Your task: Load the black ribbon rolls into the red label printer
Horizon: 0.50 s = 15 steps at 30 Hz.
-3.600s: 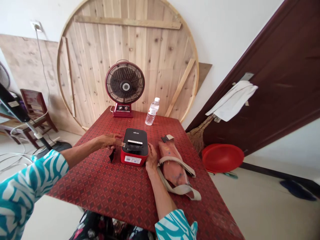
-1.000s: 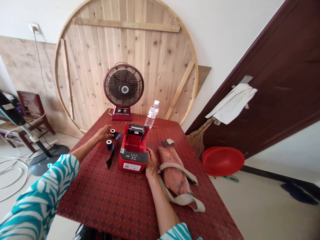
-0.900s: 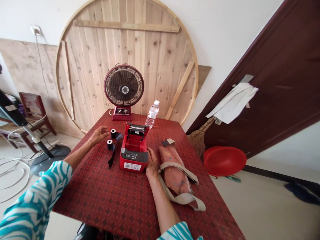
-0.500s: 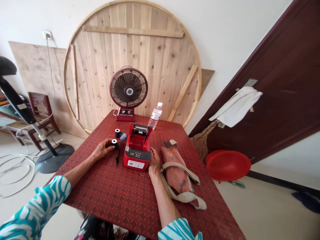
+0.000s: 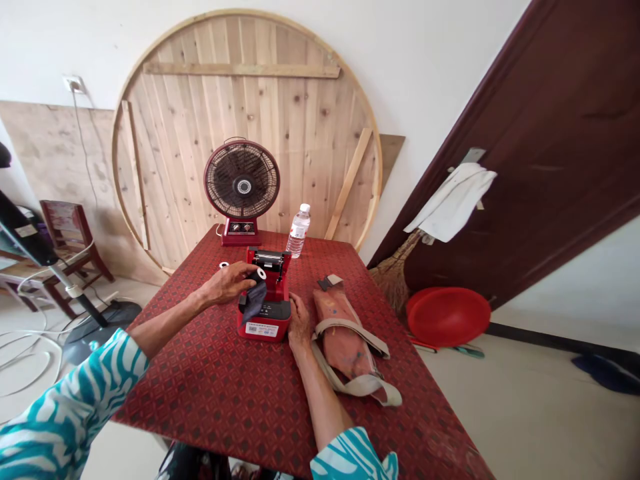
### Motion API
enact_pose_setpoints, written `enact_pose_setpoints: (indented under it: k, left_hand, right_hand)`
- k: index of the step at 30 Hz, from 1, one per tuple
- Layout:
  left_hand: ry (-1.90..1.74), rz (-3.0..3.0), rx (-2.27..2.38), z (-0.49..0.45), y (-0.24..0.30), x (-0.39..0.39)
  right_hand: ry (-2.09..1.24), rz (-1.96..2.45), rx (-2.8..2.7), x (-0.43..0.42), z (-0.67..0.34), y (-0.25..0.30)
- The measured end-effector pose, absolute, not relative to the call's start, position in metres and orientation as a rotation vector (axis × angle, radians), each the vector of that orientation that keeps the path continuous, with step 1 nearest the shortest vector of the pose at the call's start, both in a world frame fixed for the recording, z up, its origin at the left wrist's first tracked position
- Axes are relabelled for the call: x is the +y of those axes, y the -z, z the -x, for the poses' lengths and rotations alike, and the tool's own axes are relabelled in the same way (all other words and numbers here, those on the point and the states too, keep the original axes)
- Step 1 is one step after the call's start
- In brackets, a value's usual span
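Note:
A red label printer [image 5: 263, 331] sits on the table with its lid raised at the back. My left hand [image 5: 230, 283] is closed on a black ribbon roll [image 5: 256, 277] with a white core, tilted above the printer's opening. A loose dark tail of ribbon hangs from it over the black front panel. My right hand [image 5: 299, 323] grips the printer's right side, its fingertips partly hidden. Behind my left hand stands a second roll [image 5: 225, 265]; only its white-cored top shows.
On the patterned red table [image 5: 220, 407] are a fan [image 5: 243, 187] at the back, a water bottle [image 5: 299, 232] behind the printer, and a reddish bag [image 5: 345, 340] with pale straps at right. A red basin [image 5: 450, 317] and a broom [image 5: 395, 277] are beyond the right edge.
My left hand has lifted the ribbon roll off the table and carried it right, over the open printer. My right hand remains at the printer's side. The view has shifted slightly.

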<state>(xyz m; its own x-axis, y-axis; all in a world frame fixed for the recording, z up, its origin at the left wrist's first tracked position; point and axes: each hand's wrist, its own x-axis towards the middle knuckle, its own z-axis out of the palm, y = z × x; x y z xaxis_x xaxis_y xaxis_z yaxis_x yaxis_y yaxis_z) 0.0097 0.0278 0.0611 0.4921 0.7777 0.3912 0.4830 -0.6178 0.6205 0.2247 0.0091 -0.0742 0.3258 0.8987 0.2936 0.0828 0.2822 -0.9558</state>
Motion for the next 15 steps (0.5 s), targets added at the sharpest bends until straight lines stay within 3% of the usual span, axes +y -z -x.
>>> enact_pose_setpoints:
  k: [15]
  left_hand:
    - [0.202,-2.728,1.282,-0.067,-0.064,0.059]
  right_hand:
    - [-0.678,1.160,-1.141,0.008,-0.220,0.072]
